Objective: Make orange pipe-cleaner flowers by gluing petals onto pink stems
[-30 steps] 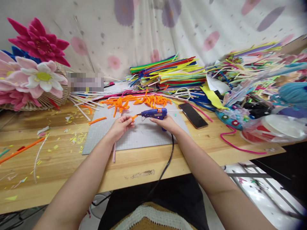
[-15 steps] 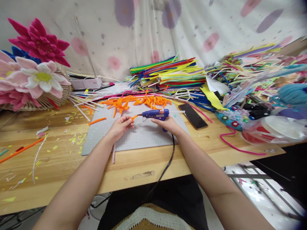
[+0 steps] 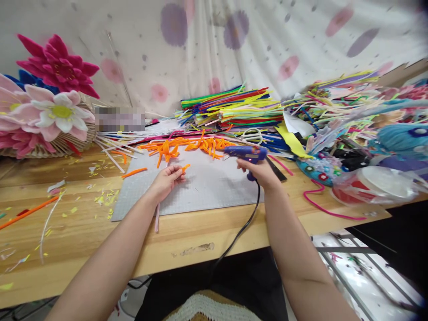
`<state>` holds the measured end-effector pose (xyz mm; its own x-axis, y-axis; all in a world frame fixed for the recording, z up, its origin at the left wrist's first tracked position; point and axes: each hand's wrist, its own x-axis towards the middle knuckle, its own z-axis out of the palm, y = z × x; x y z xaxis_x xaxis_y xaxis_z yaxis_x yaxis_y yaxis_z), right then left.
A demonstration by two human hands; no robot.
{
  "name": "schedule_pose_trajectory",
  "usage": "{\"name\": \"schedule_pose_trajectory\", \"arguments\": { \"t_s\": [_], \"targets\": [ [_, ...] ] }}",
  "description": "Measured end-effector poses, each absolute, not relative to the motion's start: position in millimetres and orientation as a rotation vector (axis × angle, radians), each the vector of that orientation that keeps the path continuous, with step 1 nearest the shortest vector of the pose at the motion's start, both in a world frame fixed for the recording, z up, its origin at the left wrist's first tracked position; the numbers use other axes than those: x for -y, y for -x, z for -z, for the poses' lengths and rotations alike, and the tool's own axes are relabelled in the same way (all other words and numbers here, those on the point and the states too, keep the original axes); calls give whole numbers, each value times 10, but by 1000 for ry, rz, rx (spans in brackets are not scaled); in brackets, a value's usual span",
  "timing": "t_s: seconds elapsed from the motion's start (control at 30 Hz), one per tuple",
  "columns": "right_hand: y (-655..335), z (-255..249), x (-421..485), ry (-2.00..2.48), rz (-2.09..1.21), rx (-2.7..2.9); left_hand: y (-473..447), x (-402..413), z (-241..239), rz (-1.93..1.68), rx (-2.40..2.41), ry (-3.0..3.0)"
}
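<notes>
My left hand [image 3: 169,178] is closed over the grey cutting mat [image 3: 207,191], pinching a small piece of orange pipe cleaner [image 3: 186,168] between thumb and fingertips. A thin pale stem [image 3: 157,219] shows below that hand; whether the hand holds it I cannot tell. My right hand [image 3: 259,171] grips a blue hot glue gun [image 3: 249,154], its nozzle pointing left, above the mat's right side and apart from the orange piece. The gun's black cord [image 3: 239,232] runs down over the table edge. Bent orange pipe cleaner shapes [image 3: 168,151] lie along the mat's back edge.
A phone [image 3: 277,170] lies partly hidden behind my right hand. Bundles of coloured pipe cleaners [image 3: 234,107] and scissors [image 3: 252,136] are at the back. Fuzzy flowers [image 3: 62,111] stand left; a plastic-wrapped tub [image 3: 377,185] sits right. Yellow scraps [image 3: 103,196] litter the wooden table.
My right hand has drawn the glue gun away to the right, so its nozzle no longer meets the orange piece. My left hand stays nearly in place, still pinching it.
</notes>
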<state>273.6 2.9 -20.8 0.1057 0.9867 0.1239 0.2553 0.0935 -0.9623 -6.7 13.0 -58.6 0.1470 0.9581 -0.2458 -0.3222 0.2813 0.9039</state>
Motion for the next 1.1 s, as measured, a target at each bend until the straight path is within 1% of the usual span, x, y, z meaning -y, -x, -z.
{"name": "schedule_pose_trajectory", "arguments": {
  "t_s": [0.1, 0.2, 0.37, 0.5, 0.67, 0.83, 0.93, 1.0, 1.1],
  "targets": [
    [-2978, 242, -94, 1260, -688, 1054, 55, -123, 551, -1089, -1017, -784],
    [-3129, 349, -179, 1377, -543, 912, 52, -120, 539, -1099, -1013, -770],
    [-3132, 520, -247, 1905, -500, 1164, 57, -122, 554, -1106, -1001, -768],
    [-3010, 531, -264, 2081, -433, 1332, 58, -120, 558, -1103, -1003, -768],
    [-2967, 469, -250, 2170, -441, 1443, 59, -101, 540, -1097, -995, -761],
    [-3133, 307, -93, 2139, -388, 1746, 82, -68, 506, -1127, -968, -717],
    [-3216, 149, 70, 2290, -361, 1772, 89, -46, 473, -1160, -918, -648],
    [-3175, 55, 167, 2303, -434, 1844, 76, -33, 449, -1191, -878, -603],
    [-2895, -1, 215, 1991, -654, 2014, 23, -14, 421, -1245, -831, -584]
  ]
}}
